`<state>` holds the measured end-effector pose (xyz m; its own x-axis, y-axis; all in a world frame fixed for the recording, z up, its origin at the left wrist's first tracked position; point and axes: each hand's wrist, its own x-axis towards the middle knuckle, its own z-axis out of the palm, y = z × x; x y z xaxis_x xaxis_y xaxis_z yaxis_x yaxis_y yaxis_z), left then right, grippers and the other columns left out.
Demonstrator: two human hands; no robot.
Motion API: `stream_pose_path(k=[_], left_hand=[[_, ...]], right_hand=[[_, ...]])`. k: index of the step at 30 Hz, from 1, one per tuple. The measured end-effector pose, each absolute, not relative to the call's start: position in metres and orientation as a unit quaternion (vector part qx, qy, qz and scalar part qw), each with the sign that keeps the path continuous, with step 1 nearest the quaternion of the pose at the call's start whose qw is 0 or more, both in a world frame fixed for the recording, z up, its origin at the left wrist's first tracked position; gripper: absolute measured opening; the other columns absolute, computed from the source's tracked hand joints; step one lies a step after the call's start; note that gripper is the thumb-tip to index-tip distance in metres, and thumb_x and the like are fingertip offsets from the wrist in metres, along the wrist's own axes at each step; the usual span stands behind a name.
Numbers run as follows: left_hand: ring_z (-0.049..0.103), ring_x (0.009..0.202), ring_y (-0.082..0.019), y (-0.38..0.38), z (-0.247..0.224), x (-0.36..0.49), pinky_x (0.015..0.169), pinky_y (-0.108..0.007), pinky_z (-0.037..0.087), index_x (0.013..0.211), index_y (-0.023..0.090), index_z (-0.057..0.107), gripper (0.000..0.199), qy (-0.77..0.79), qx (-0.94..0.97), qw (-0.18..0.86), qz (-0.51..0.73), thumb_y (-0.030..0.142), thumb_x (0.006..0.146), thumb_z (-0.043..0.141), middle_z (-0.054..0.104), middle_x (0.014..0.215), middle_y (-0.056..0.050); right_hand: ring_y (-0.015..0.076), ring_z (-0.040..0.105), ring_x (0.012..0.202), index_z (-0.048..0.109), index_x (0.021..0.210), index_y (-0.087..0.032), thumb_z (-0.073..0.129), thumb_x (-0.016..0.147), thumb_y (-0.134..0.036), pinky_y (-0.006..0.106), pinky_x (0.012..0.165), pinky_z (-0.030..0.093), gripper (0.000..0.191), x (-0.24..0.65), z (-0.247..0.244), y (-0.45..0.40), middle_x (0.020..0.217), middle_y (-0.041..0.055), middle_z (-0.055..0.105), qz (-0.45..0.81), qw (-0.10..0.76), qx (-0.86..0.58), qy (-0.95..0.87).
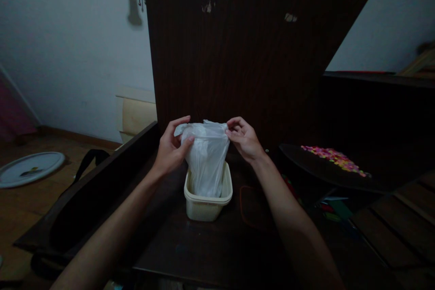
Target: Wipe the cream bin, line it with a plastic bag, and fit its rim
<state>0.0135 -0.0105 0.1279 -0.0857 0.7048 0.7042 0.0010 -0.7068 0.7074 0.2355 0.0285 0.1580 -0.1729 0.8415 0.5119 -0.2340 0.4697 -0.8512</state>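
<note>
Holding up a white plastic bag [208,158] by its top, we had our left hand [171,150] curled at its left corner, thumb in front, and our right hand [247,139] pinching its right corner narrowly between thumb and fingers. The bag's lower part hung inside a cream tub [204,211], which stood upright on the dark tabletop [163,247], back from the near edge. A dark panel [234,54] rose behind the far edge. Right of the tub lay an orange-edged outline [241,204], too dim to identify; farther right, small colourful pieces [335,159] lay on a dark surface.
</note>
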Motion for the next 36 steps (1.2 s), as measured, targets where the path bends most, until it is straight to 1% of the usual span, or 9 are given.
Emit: stream_pose_path(k=[5, 8, 10, 15, 20, 25, 28, 31, 36], left_hand=[[0.050, 0.138, -0.032, -0.006, 0.128, 0.009, 0.099, -0.040, 0.053, 0.118, 0.022, 0.060, 0.065, 0.327, 0.525, 0.434, 0.655, 0.015, 0.057, 0.081, 0.060, 0.141, -0.010], [0.060, 0.128, -0.032, -0.005, 0.135, 0.012, 0.095, -0.040, 0.055, 0.117, 0.019, 0.060, 0.055, 0.330, 0.437, 0.561, 0.621, 0.022, 0.066, 0.079, 0.065, 0.135, -0.014], [0.065, 0.119, -0.029, 0.000, 0.140, 0.013, 0.091, -0.037, 0.056, 0.115, 0.017, 0.062, 0.047, 0.317, 0.412, 0.578, 0.629, 0.024, 0.072, 0.079, 0.067, 0.131, -0.015], [0.070, 0.107, -0.022, 0.019, 0.146, 0.004, 0.080, -0.028, 0.058, 0.109, 0.022, 0.063, 0.055, 0.268, 0.407, 0.501, 0.716, 0.009, 0.060, 0.084, 0.068, 0.127, -0.010], [0.069, 0.094, -0.016, 0.025, 0.144, -0.015, 0.071, -0.021, 0.057, 0.112, 0.026, 0.065, 0.061, 0.244, 0.455, 0.412, 0.750, 0.013, 0.058, 0.090, 0.067, 0.112, -0.004], [0.063, 0.080, -0.011, 0.017, 0.145, -0.030, 0.071, -0.020, 0.055, 0.110, 0.026, 0.068, 0.056, 0.219, 0.467, 0.357, 0.779, 0.013, 0.059, 0.089, 0.062, 0.087, 0.002], [0.059, 0.074, -0.009, 0.009, 0.152, -0.030, 0.067, -0.018, 0.052, 0.105, 0.025, 0.070, 0.049, 0.212, 0.482, 0.340, 0.779, 0.012, 0.061, 0.086, 0.059, 0.080, 0.003], [0.061, 0.078, -0.012, 0.000, 0.160, -0.019, 0.061, -0.018, 0.050, 0.107, 0.026, 0.070, 0.050, 0.208, 0.526, 0.319, 0.761, 0.012, 0.061, 0.084, 0.062, 0.086, 0.001], [0.063, 0.114, -0.025, -0.016, 0.171, 0.009, 0.081, -0.029, 0.057, 0.120, 0.026, 0.064, 0.059, 0.194, 0.632, 0.260, 0.703, 0.023, 0.067, 0.089, 0.067, 0.118, -0.006]], right_hand=[[0.0147, 0.063, 0.088, 0.063, 0.103, -0.028, 0.084, 0.063, -0.023, 0.026, 0.075, 0.052, 0.045, 0.239, 0.154, 0.029, 0.100, -0.0010, 0.066, 0.527, 0.569, -0.211, -0.595], [0.0178, 0.064, 0.094, 0.062, 0.108, -0.029, 0.079, 0.068, -0.025, 0.031, 0.082, 0.053, 0.044, 0.238, 0.156, 0.027, 0.104, 0.0007, 0.068, 0.533, 0.542, -0.202, -0.617], [0.0190, 0.065, 0.093, 0.063, 0.102, -0.027, 0.076, 0.067, -0.025, 0.033, 0.083, 0.052, 0.037, 0.237, 0.158, 0.025, 0.100, 0.0011, 0.069, 0.529, 0.535, -0.209, -0.625], [0.0166, 0.060, 0.077, 0.062, 0.085, -0.025, 0.073, 0.060, -0.022, 0.031, 0.074, 0.049, 0.027, 0.243, 0.159, 0.027, 0.083, -0.0017, 0.064, 0.502, 0.569, -0.239, -0.606], [0.0167, 0.055, 0.071, 0.057, 0.082, -0.025, 0.066, 0.056, -0.022, 0.031, 0.069, 0.047, 0.028, 0.261, 0.153, 0.033, 0.074, -0.0024, 0.058, 0.468, 0.605, -0.295, -0.573], [0.0144, 0.050, 0.064, 0.059, 0.080, -0.023, 0.064, 0.054, -0.022, 0.027, 0.061, 0.041, 0.026, 0.281, 0.140, 0.035, 0.069, -0.0036, 0.054, 0.447, 0.596, -0.353, -0.565], [0.0160, 0.053, 0.071, 0.064, 0.082, -0.022, 0.067, 0.056, -0.021, 0.029, 0.064, 0.043, 0.026, 0.283, 0.136, 0.036, 0.077, -0.0006, 0.061, 0.417, 0.590, -0.387, -0.573], [0.0186, 0.057, 0.086, 0.067, 0.087, -0.022, 0.070, 0.056, -0.019, 0.032, 0.075, 0.047, 0.032, 0.271, 0.142, 0.036, 0.096, 0.0023, 0.066, 0.367, 0.600, -0.393, -0.592], [0.0181, 0.060, 0.087, 0.069, 0.116, -0.026, 0.067, 0.070, -0.019, 0.034, 0.076, 0.048, 0.046, 0.236, 0.168, 0.023, 0.122, 0.0046, 0.067, 0.293, 0.512, -0.293, -0.752]])
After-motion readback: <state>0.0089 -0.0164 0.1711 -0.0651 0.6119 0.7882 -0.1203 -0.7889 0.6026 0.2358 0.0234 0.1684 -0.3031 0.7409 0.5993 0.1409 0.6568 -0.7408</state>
